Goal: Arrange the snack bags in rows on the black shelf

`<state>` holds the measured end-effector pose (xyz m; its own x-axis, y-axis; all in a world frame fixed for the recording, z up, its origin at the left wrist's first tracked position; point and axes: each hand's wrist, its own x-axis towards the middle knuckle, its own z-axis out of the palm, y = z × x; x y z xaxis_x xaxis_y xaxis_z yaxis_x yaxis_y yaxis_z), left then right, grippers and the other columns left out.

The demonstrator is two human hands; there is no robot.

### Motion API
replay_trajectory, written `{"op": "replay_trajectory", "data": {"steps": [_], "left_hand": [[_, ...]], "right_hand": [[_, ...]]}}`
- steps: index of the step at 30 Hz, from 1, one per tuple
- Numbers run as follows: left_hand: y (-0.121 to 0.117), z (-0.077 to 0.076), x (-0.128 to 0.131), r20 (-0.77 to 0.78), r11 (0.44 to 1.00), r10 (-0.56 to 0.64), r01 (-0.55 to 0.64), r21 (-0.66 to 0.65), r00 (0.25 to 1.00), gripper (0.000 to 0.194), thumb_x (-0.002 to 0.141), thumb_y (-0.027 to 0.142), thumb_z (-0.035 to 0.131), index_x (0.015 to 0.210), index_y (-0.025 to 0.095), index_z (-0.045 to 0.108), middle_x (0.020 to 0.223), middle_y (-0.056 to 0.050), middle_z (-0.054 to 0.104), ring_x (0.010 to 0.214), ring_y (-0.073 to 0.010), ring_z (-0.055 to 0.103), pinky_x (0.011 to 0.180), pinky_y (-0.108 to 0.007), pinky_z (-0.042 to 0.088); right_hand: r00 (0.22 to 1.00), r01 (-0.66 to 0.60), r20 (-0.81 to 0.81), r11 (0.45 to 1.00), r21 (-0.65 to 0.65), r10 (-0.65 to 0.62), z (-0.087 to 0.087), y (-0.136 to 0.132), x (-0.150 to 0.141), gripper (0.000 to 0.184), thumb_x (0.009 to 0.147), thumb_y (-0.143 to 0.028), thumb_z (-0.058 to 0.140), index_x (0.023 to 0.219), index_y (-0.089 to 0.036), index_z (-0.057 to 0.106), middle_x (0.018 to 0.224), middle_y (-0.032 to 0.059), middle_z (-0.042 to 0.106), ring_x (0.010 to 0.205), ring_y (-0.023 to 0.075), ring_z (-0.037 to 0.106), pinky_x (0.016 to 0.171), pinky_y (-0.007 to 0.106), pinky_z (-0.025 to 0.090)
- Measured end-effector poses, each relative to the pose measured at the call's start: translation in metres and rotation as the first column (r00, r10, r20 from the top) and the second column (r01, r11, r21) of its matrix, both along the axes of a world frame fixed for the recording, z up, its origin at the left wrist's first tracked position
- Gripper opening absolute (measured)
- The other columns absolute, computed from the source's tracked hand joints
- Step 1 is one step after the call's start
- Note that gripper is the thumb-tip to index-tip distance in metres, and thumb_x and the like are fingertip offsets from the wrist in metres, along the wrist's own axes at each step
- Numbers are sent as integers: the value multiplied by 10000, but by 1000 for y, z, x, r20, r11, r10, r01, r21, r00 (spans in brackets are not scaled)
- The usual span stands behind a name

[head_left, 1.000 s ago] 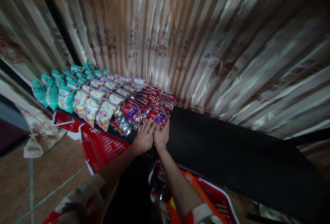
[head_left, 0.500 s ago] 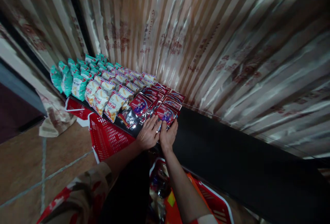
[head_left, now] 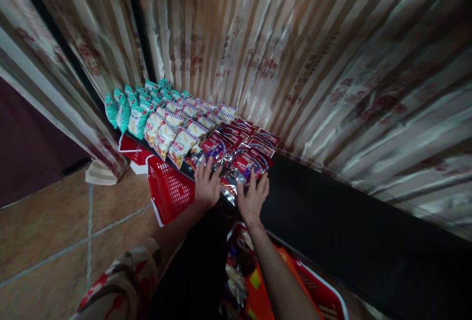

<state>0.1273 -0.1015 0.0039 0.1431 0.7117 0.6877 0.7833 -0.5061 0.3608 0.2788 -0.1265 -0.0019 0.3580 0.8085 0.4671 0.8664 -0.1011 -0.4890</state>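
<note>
Red, glossy packets [head_left: 250, 160] overlap on the black desk [head_left: 317, 202], right of white packets [head_left: 180, 146]. I judge them light, pliable and slippery, best held by opposite side edges. My left hand [head_left: 207, 188] and right hand [head_left: 253, 202], fingers loosely spread, appear to touch near packets, gripping none.

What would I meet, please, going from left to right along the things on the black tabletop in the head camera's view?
Teal snack bags → white snack bags with striped edges → dark red foil packets.
</note>
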Motion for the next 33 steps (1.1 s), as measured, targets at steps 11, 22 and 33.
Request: {"op": "replay_trajectory", "data": {"steps": [11,22,33], "left_hand": [[19,-17,-34,-119,995,9,-21,-100,993,469,875,335,455,1320,191,450,1519,-124,202,1409,-305,94,1082,-543,205],[21,-26,-17,-142,992,38,-54,-114,989,611,846,427,495,1371,140,377,1514,-189,169,1403,-346,74,1089,-579,126],[24,-21,-8,-152,991,68,-84,-101,986,576,860,402,476,1377,169,371,1496,-177,239,1396,-339,133,1072,-571,200]], "right_hand": [[988,-89,127,996,6,88,0,5,0,458,898,-364,417,1339,-242,442,1541,112,101,1388,334,85,994,587,300],[951,-231,198,972,-51,236,-3,16,8,359,903,-321,437,1239,-265,551,1533,73,171,1403,288,72,1042,568,237],[899,-331,262,936,-116,351,2,26,9,403,876,-397,498,1259,-278,534,1522,77,212,1405,278,91,1061,550,205]]}}
